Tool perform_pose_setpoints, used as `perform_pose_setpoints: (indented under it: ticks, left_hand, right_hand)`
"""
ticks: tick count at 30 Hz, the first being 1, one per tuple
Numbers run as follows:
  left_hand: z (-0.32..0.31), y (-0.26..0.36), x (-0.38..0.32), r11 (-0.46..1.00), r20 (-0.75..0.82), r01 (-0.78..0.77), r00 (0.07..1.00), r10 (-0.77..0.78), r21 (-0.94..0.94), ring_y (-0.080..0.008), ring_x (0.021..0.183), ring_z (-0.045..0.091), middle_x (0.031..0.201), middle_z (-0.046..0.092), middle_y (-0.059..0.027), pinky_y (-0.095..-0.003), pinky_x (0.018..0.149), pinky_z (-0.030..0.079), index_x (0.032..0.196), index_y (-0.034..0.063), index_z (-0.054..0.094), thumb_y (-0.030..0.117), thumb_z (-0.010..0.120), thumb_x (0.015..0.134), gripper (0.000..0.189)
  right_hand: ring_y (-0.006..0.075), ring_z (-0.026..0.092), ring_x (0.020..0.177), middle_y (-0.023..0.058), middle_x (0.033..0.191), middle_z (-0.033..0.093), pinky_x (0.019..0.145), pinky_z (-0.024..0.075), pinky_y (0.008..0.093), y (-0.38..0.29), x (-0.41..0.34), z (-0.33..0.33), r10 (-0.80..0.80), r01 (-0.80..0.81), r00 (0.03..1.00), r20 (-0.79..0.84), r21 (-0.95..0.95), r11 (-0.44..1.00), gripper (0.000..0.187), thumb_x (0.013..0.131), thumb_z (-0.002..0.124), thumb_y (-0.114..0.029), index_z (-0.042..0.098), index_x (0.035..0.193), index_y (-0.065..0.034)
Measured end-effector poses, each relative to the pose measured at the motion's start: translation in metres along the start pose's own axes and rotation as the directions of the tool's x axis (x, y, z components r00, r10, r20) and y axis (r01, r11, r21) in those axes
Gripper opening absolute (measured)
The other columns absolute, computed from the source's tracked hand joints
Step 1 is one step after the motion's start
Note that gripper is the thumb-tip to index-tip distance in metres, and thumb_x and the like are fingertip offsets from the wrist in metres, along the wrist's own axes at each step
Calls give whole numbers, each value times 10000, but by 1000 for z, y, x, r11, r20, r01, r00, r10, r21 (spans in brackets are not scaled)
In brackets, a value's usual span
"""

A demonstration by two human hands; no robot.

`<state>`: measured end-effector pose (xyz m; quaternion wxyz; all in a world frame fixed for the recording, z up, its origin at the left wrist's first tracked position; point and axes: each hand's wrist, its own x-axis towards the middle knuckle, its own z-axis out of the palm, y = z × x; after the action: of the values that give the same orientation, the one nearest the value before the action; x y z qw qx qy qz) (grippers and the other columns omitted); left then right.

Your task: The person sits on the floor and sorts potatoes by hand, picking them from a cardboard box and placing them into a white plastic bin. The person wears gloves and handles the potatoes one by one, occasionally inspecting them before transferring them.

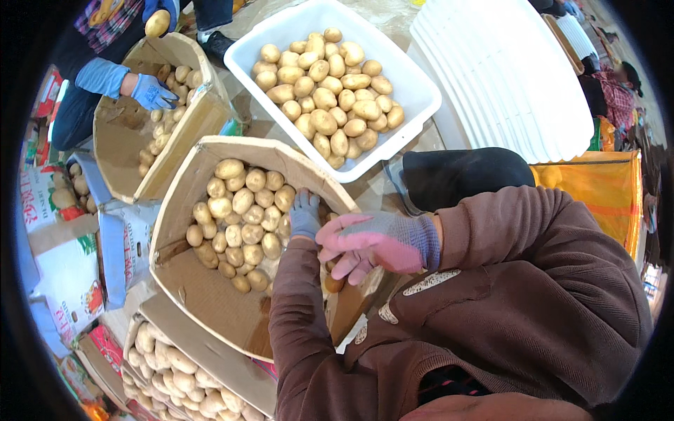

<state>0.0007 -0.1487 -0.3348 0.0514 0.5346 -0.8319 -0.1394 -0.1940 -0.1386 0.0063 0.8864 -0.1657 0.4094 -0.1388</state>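
Note:
In front of me stands a large cardboard box (210, 297) with potatoes (243, 201) over much of its floor. My left hand (305, 214), in a grey-blue glove, reaches down into it, fingers stretched out beside the potatoes near the far right wall; its palm side is hidden. My right hand (375, 244) wears a pink and grey glove and is held over the box's right side. Its fingers are spread and nothing is in it. Just beyond the box, a white plastic tub (416, 123) holds many potatoes (323, 121).
Another person's blue-gloved hand (152, 92) reaches into a second cardboard box (118, 158); their other hand holds a potato (157, 23). Stacked white tubs (500, 73) stand at right, above an orange mesh bag (592, 194). Potatoes (181, 381) fill a box below; printed cartons (73, 284) lie left.

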Motion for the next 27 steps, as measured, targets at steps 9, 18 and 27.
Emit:
perform_pose_setpoints:
  ticks: [9,18,27]
  left_hand:
    - [-46,19,27,940,602,36,760,-245,338,-354,1226,434,1433,345,-122,-455,911,461,1351,232,498,340,664,806,580]
    - [25,4,-61,931,468,365,824,-321,-5,-334,1152,526,1283,482,-129,-433,895,497,1287,176,527,292,616,864,448]
    - [-70,32,-120,267,546,546,834,-81,-794,-312,1165,549,1300,526,-139,-416,915,499,1287,104,524,222,631,863,453]
  right_hand:
    - [152,653,908,60,1144,606,737,550,278,-2,8,1,28,-28,1000,6,25,999,383,951,625,-338,545,1227,-85]
    - [117,664,886,16,1095,618,707,557,264,3,2,3,38,-36,997,72,-31,999,330,946,634,-304,550,1195,-103]
    - [290,660,1015,187,1204,594,801,553,395,28,6,-5,-6,40,987,163,-207,977,644,867,707,-352,446,1332,9]
